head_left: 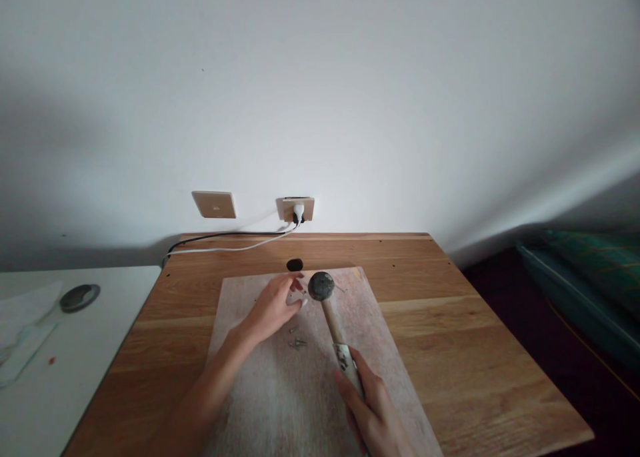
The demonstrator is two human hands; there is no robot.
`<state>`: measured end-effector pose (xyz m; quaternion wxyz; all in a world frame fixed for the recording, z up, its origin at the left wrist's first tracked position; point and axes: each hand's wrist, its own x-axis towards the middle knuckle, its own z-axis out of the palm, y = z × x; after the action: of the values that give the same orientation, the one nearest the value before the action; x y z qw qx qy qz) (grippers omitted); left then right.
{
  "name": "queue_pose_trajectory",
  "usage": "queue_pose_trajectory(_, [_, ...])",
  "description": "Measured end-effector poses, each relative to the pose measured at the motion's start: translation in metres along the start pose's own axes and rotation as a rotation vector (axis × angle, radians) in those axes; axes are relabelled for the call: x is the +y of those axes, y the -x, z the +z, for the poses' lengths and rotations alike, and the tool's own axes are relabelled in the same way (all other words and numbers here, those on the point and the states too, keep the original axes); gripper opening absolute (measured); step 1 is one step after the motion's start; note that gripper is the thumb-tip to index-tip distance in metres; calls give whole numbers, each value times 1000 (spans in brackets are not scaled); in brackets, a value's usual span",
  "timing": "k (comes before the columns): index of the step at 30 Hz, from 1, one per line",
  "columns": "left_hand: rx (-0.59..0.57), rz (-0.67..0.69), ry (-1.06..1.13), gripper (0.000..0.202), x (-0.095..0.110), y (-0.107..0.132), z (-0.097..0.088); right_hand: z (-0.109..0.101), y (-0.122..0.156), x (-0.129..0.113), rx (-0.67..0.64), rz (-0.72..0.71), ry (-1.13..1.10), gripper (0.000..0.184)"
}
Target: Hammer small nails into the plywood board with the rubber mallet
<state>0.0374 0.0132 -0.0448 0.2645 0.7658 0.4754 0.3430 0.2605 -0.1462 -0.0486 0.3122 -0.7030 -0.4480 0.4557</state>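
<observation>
My right hand (373,404) is wrapped round the wooden handle of a hammer (330,314). Its dark round head (321,286) hangs just over a pale board (260,397) lying on the wooden table (450,337). My left hand (277,304) rests on the board just left of the hammer head, fingers pinched together near the head on something too small to make out. A few small metal screws or nails (297,342) lie on the board below my left hand.
A small dark oval object (295,264) sits at the board's far edge. Black and white cables (225,242) run along the table's back to a wall socket (297,209). A white surface (60,377) with a round grey object (79,297) adjoins on the left.
</observation>
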Motion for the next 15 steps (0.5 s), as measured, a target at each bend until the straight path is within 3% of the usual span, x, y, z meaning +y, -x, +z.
queue_pose_trajectory(3, [-152, 44, -138, 19, 16, 15, -20, -6, 2, 5, 25, 36, 17, 86])
queue_pose_trajectory(7, [-306, 17, -288, 13, 27, 32, -29, -11, 4, 11, 82, 29, 38, 87])
queue_pose_trajectory(11, [-333, 6, -303, 17, 24, 36, -21, -10, 5, 14, 84, 35, 47, 91])
queue_pose_trajectory(15, [-267, 10, -263, 18, 17, 32, -19, -8, 5, 15, 70, 20, 43, 95])
